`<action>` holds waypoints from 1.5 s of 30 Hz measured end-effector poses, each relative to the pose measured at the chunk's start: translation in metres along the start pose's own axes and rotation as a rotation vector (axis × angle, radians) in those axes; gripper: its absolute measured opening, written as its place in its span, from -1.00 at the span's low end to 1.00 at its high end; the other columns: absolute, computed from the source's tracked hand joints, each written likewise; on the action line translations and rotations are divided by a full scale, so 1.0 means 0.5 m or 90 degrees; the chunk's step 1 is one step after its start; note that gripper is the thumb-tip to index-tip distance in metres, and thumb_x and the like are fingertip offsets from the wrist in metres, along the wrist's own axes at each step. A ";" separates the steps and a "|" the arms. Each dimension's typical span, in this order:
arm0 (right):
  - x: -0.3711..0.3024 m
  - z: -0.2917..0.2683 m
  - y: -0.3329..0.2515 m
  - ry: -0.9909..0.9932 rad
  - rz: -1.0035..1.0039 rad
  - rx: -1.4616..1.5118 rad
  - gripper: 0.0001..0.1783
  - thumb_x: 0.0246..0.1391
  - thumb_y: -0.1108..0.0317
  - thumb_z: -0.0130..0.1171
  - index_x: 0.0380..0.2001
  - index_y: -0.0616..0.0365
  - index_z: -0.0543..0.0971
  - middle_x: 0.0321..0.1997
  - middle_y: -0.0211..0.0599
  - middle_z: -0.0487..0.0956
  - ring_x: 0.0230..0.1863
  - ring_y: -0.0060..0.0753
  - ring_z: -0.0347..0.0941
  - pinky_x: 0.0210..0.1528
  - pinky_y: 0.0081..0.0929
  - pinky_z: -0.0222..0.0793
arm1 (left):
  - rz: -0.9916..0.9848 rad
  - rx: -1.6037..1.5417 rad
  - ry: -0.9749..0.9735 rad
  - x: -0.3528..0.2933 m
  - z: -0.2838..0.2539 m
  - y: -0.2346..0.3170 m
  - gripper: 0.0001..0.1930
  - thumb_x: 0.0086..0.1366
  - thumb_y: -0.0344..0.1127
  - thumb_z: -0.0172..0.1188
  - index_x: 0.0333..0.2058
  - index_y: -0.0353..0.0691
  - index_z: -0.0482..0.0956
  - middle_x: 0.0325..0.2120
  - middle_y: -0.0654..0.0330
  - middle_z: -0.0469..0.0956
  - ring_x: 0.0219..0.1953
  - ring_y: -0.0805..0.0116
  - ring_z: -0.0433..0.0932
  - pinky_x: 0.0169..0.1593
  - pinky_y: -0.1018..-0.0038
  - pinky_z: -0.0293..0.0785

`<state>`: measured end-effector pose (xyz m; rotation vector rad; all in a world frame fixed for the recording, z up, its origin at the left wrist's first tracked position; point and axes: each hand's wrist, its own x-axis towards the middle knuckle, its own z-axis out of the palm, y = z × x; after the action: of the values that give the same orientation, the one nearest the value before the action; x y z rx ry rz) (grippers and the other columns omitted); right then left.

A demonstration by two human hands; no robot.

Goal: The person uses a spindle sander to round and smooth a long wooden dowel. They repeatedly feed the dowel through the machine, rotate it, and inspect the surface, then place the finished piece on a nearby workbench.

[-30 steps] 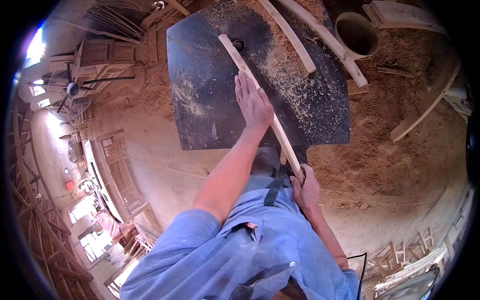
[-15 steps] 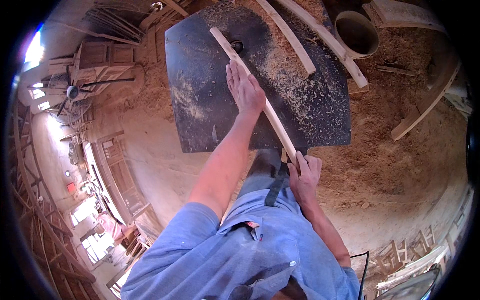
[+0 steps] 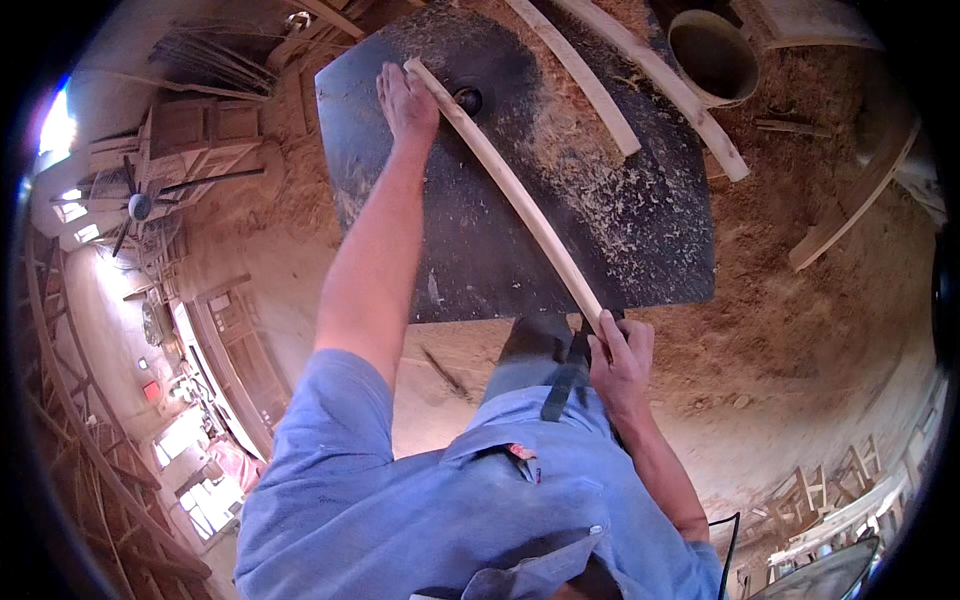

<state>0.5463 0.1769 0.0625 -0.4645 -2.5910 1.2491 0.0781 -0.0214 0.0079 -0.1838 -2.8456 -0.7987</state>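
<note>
A long, slightly curved wooden strip (image 3: 515,193) lies slantwise across a dark, shaving-strewn machine table (image 3: 460,270). My right hand (image 3: 621,365) is closed round its near end, just past the table's front edge. At the far end, my left hand (image 3: 408,108) is laid against the strip's left side, its fingers stretched out. A dark round spindle (image 3: 467,100) stands in the table, close to the right side of the strip near that far end. Whether the strip touches the spindle is hard to see.
Two more curved wooden pieces, a shorter one (image 3: 585,85) and a longer one (image 3: 665,85), rest at the table's far right. Behind them stands a round bucket (image 3: 738,98). Sawdust (image 3: 770,320) covers the floor on the right, where a curved board (image 3: 850,220) leans.
My left hand has slid away from me along the strip, from beyond its middle to the far end. My right hand keeps its hold; the strip has shifted only slightly.
</note>
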 end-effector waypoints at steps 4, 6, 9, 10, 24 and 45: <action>0.001 0.006 -0.003 -0.001 0.024 -0.007 -0.43 -0.10 0.57 0.45 0.09 0.13 0.66 -0.18 -0.16 0.52 -0.16 -0.08 0.39 -0.13 -0.17 0.34 | -0.013 0.021 -0.080 0.091 0.014 0.003 -0.42 0.57 -0.16 -0.19 0.41 -0.41 0.26 0.46 -0.11 0.22 0.54 -0.07 0.05 0.57 0.18 -0.07; 0.016 0.008 -0.009 -0.002 0.012 -0.014 -0.43 -0.10 0.57 0.45 0.08 0.13 0.66 -0.18 -0.16 0.52 -0.16 -0.07 0.39 -0.13 -0.17 0.33 | -0.017 0.026 -0.060 0.096 0.032 -0.003 -0.42 0.57 -0.16 -0.18 0.41 -0.39 0.26 0.46 -0.09 0.22 0.54 -0.06 0.07 0.57 0.19 -0.06; 0.043 0.014 -0.017 0.002 0.005 -0.028 -0.43 -0.10 0.56 0.45 0.09 0.14 0.66 -0.18 -0.17 0.51 -0.17 -0.06 0.38 -0.14 -0.16 0.33 | -0.027 0.000 0.001 0.099 0.050 0.006 -0.43 0.56 -0.17 -0.16 0.40 -0.39 0.27 0.45 -0.10 0.23 0.53 -0.06 0.09 0.57 0.18 -0.03; 0.051 0.018 -0.020 0.002 0.002 -0.029 -0.43 -0.10 0.56 0.45 0.09 0.14 0.66 -0.18 -0.17 0.51 -0.17 -0.06 0.38 -0.14 -0.16 0.34 | -0.015 0.003 0.014 0.111 0.055 -0.010 -0.43 0.56 -0.17 -0.16 0.40 -0.39 0.28 0.45 -0.11 0.24 0.53 -0.06 0.10 0.56 0.18 -0.03; 0.223 0.105 -0.063 0.027 -0.052 -0.042 -0.40 -0.16 0.58 0.47 0.06 0.13 0.66 -0.24 -0.23 0.51 -0.24 -0.08 0.40 -0.17 -0.17 0.36 | -0.049 0.099 0.006 0.270 0.054 -0.098 -0.40 0.54 -0.07 -0.14 0.35 -0.42 0.24 0.36 -0.17 0.32 0.48 -0.10 0.15 0.51 0.10 0.02; 0.454 0.267 -0.246 -0.122 0.245 0.219 -0.58 0.03 0.45 0.43 0.01 0.26 0.69 -0.18 -0.13 0.62 -0.17 -0.25 0.57 -0.08 -0.29 0.50 | -0.230 -0.402 0.085 0.026 -0.110 -0.009 -0.40 0.42 -0.31 0.10 0.35 -0.51 0.28 0.26 -0.16 0.46 0.27 0.10 0.49 0.35 0.32 0.35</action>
<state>0.2694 0.0946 0.0929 -0.8335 -2.4270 1.9077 0.0723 -0.0534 0.0546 0.3036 -2.4358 -1.6919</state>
